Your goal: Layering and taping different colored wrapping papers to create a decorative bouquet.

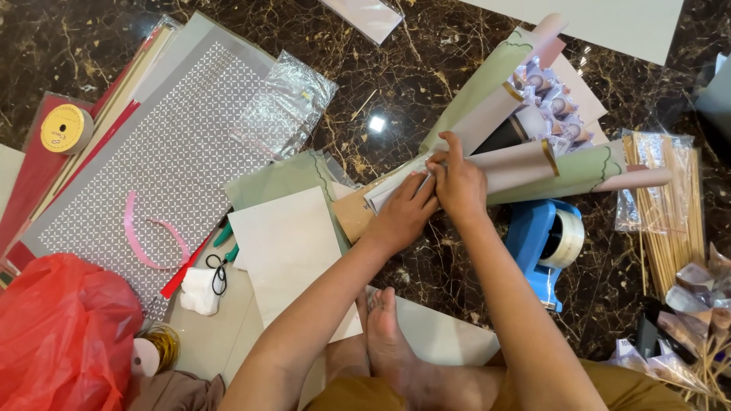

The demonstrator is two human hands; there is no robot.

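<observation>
A bouquet [525, 114] wrapped in green, pink and grey paper lies on the dark marble floor, its open top pointing to the upper right with small rolled items inside. My left hand [405, 211] presses flat on the narrow lower end of the wrap, fingers together. My right hand [457, 179] grips the same lower end from above, fingers curled over the paper fold. Both hands touch each other at the stem part of the bouquet.
A blue tape dispenser [544, 243] sits right of my right arm. Bamboo skewers in plastic [668, 205] lie at the right. Paper sheets [289, 251], a patterned grey sheet [175, 144], pink ribbon [148, 236], scissors [221, 262], a yellow ribbon spool [66, 128] and a red bag [65, 335] lie left.
</observation>
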